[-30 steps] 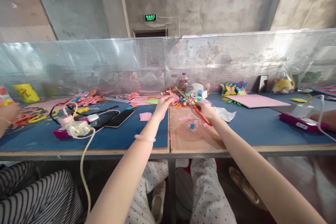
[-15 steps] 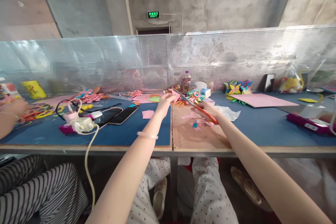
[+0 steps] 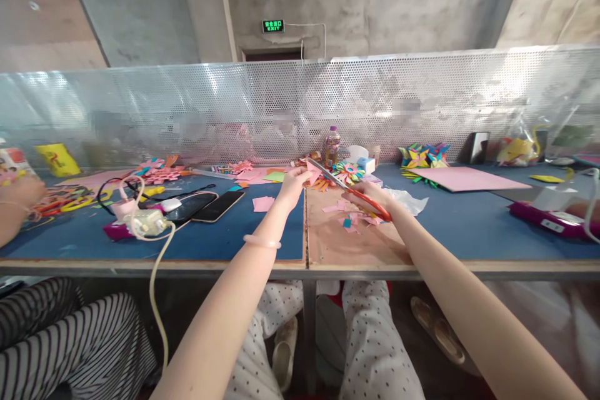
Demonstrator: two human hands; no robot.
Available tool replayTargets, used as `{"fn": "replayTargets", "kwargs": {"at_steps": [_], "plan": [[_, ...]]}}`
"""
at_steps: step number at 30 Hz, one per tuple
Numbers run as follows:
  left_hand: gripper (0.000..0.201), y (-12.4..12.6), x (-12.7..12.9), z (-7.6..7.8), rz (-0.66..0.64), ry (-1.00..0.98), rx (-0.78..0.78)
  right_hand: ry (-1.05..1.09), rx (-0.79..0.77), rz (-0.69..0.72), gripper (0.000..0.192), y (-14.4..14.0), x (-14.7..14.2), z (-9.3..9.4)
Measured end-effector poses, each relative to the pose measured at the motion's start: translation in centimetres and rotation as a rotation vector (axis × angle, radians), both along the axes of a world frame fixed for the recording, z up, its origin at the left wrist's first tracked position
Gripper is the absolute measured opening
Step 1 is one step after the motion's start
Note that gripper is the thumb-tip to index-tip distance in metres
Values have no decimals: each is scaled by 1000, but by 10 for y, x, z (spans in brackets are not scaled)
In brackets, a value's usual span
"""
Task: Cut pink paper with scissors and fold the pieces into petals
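1. Orange-handled scissors (image 3: 359, 195) sit in the right hand (image 3: 372, 195), fingers closed through the handles; the long axis runs from the handles near the right wrist up and to the left, blades pointing at the left hand.
2. The left hand (image 3: 293, 184) pinches a small pink paper piece (image 3: 313, 173) between thumb and fingertips, holding it up just above the tabletop, at the scissor tips.
3. Whether the blades are parted or closed on the paper cannot be told from this view.
4. Both hands hover over the bare plywood panel (image 3: 347, 247) between blue mats, above a scatter of pink paper scraps (image 3: 354, 219).
5. A folded paper flower (image 3: 345, 171) lies just beyond the scissors, with a drink bottle (image 3: 332, 145) behind it.
6. Two phones (image 3: 206, 206) and a white charger (image 3: 147, 222) lie on the blue mat (image 3: 225, 237) to the left.
7. Another person's hand (image 3: 19, 190) rests at the far left edge.
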State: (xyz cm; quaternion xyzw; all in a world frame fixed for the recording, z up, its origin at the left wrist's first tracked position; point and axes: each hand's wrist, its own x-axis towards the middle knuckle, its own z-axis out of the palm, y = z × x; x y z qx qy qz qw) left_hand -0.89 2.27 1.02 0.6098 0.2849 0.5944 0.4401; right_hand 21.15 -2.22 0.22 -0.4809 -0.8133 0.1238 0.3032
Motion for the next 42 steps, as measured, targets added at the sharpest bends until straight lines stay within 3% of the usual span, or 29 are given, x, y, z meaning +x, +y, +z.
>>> {"fn": "replayTargets", "kwargs": {"at_steps": [11, 18, 29, 42], "plan": [[9, -12, 2, 8, 32, -12, -23, -9, 9, 11, 47, 0, 0, 1], [18, -24, 1, 17, 95, 29, -48, 1, -17, 46, 42, 3, 1, 0], [18, -13, -2, 9, 45, 54, 16, -4, 11, 95, 42, 7, 3, -1], [11, -21, -1, 16, 51, 64, -31, -11, 25, 54, 41, 4, 0, -1]]}}
